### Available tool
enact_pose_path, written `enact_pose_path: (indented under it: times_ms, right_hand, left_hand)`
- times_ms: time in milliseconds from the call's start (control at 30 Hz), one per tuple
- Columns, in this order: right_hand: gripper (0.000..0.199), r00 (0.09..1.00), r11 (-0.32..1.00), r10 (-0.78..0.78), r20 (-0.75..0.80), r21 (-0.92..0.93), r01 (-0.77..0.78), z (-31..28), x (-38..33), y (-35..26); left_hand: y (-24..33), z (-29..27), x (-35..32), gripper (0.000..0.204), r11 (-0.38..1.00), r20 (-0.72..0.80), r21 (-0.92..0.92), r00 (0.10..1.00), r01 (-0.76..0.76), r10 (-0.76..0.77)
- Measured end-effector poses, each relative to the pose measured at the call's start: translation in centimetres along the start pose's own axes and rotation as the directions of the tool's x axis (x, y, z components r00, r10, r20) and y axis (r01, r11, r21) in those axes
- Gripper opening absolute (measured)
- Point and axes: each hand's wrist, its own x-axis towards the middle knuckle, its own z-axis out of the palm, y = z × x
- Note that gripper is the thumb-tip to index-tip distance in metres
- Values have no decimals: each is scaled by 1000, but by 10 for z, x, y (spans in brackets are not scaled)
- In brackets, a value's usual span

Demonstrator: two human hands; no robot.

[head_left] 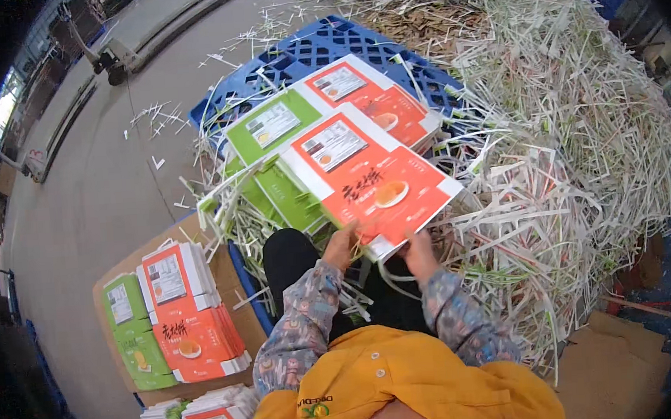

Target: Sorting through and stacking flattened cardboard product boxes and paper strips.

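An orange-and-white printed carton sheet (pixel 373 191), flat and unfolded, lies tilted in front of me over other sheets. My left hand (pixel 341 245) grips its near left edge, with the thumb on top. At the near right edge, my right hand (pixel 420 256) is closed on the same sheet, its fingers partly hidden and slightly blurred. Beneath and to the left are green carton sheets (pixel 271 124). Behind it rests another orange sheet stack (pixel 403 115). Whether I hold one sheet or a thin stack, I cannot tell.
A blue plastic pallet (pixel 323 35) lies under the sheets. To the right rises a big heap of paper trimmings (pixel 569 107). Stacked orange cartons (pixel 196 328) and green cartons (pixel 138 340) stand on cardboard at the left. A pallet jack (pixel 111 58) stands far left.
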Motion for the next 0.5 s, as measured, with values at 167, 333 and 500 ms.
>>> enact_pose_path:
  times_ms: [167,333,500]
  right_hand:
    - [44,980,942,-197,-39,-285,178,-52,29,-22]
    - [39,666,503,-741,-89,-731,461,-122,103,-60]
    - [30,911,352,-411,34,-916,193,-112,103,-77]
  left_hand:
    - [-11,-39,16,17,982,-83,188,996,-27,43]
    - [7,-8,-30,12,989,-80,148,996,-17,29]
    - [3,-19,-32,11,999,-72,28,997,-40,42]
